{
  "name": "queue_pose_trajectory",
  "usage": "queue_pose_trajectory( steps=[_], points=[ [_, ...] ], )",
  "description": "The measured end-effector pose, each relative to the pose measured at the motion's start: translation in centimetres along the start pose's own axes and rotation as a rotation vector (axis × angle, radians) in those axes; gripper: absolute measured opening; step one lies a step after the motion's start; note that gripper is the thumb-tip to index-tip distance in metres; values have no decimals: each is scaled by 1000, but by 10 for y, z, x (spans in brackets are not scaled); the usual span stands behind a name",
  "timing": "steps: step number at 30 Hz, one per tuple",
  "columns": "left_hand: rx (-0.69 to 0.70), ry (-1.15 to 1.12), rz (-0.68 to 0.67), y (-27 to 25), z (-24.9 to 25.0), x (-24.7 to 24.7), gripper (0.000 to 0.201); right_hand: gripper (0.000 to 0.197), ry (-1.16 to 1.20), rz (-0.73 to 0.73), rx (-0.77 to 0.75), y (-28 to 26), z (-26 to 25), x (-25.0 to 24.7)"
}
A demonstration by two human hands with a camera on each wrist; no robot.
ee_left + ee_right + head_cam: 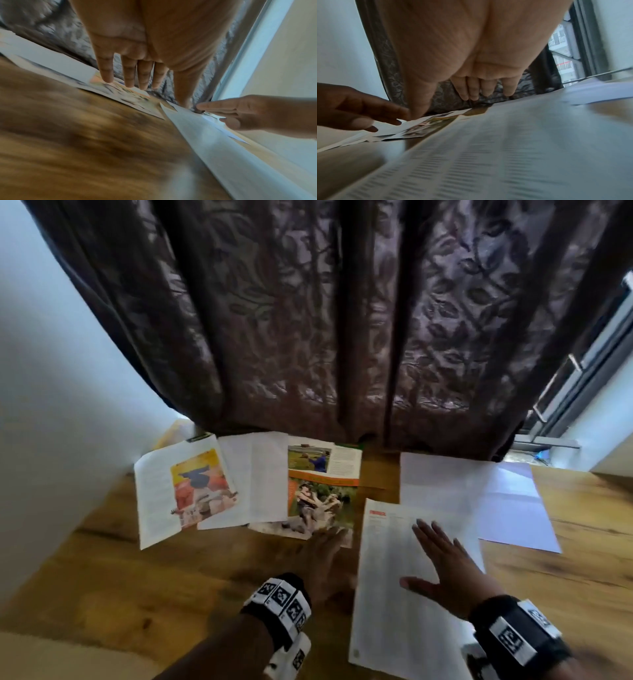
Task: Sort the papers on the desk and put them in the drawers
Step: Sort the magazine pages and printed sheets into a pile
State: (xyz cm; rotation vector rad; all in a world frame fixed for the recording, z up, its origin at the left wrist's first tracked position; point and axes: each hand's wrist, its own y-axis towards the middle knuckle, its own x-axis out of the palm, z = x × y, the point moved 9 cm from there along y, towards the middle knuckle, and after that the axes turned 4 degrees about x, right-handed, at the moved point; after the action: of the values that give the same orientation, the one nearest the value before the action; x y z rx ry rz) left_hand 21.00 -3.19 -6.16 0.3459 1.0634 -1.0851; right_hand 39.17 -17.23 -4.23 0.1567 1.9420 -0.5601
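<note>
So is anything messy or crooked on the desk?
Yes. The papers lie scattered at different angles. The left magazine page is tilted and overlaps a white sheet, which overlaps another magazine page. Nothing looks torn or spilled. The right hand lies flat on a printed sheet.

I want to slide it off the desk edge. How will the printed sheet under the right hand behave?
The printed sheet is a single thin page, so probably floppy and light. Lying flat on the smooth wooden desk, it should slide easily under the flat right hand.

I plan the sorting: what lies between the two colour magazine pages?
A white sheet, overlapping both the left magazine page and the right magazine page; head view shows it.
</note>
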Motion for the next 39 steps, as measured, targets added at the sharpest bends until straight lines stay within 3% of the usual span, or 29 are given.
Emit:
queue_pose_trajectory(
  steps=[3,6,9,12,15,19,24,27,29,33,35,37,39],
  points=[
    [-15,-62,164,-18,-57,-47,80,89,13,-18,-58,22,-66,16],
    [-151,-9,260,-40,-136,-98,65,74,6,-78,-96,46,-138,30],
    [-297,-53,338,-66,-216,-140,79,71,7,-96,-152,72,-203,42],
    [-443,-19,372,-95,-286,-164,68,66,131,-81,-138,106,-249,51],
    [-487,60,352,-114,-320,-171,65,57,205,-47,-99,136,-284,56],
    [-428,200,243,-121,-329,-152,64,60,251,-12,-17,179,-333,57],
    [-370,337,110,-118,-327,-141,100,79,218,-60,238,220,-359,71],
    [-361,335,107,-118,-340,-139,100,80,200,-55,348,235,-366,79],
    [-377,331,84,-118,-345,-134,95,74,238,-49,365,239,-368,81],
    [-384,323,79,-119,-346,-133,88,37,435,-41,312,242,-378,86],
    [-381,313,77,-121,-345,-135,92,34,570,19,335,242,-377,85],
    [-377,303,71,-122,-342,-136,94,43,657,92,350,244,-377,79],
    [-389,298,57,-123,-341,-138,86,64,787,59,371,245,-377,79]
  ],
)
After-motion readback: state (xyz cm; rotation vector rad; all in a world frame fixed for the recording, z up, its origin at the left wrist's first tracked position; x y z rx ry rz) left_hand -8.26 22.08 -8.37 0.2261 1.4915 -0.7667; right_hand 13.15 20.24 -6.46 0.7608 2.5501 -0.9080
